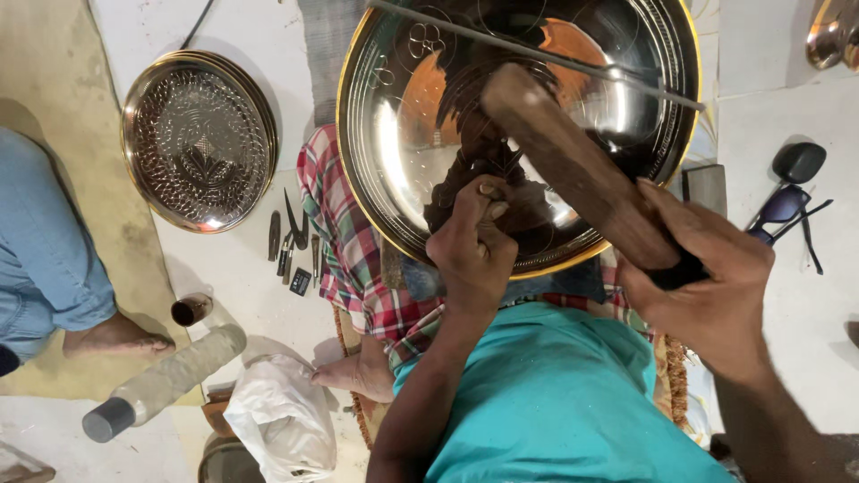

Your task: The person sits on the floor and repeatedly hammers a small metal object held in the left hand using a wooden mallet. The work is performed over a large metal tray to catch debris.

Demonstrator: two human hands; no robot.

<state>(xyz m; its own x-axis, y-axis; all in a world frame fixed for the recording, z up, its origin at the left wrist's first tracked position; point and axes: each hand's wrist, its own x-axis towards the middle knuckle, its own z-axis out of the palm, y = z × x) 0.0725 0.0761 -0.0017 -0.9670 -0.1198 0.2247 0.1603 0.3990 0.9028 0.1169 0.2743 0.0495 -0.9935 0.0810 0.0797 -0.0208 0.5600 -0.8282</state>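
**Mallet raised over chisel on polished plate**

Nearest the camera: a teal shirt [555, 394] and a checked cloth [353, 259] over the person's lap. The right hand [707, 277] has its fingers wrapped tightly around the handle of a wooden mallet [573, 165], whose head is lifted and angled over the work. The left hand [472, 246] is closed in a fist around a small chisel [488, 190], its tip apparently touching the surface of the large polished metal plate [394, 134]; the tip itself is too dark to make out. The plate rests tilted on the lap, gold rim towards the body, partly engraved at its centre. A thin rod [537, 54] crosses its upper part.

Further out on the floor: a row of spare punches [291, 241] just left of the cloth, a finished patterned plate [199, 139] beyond them, folded spectacles [787, 210] to the right. Another person's foot [116, 335] is at far left.

Risk, judged: the fist sits just under the mallet head, so an off-centre blow could strike the knuckles. The plate looks unclamped; a glancing hit could skid the chisel and scratch the mirror surface.
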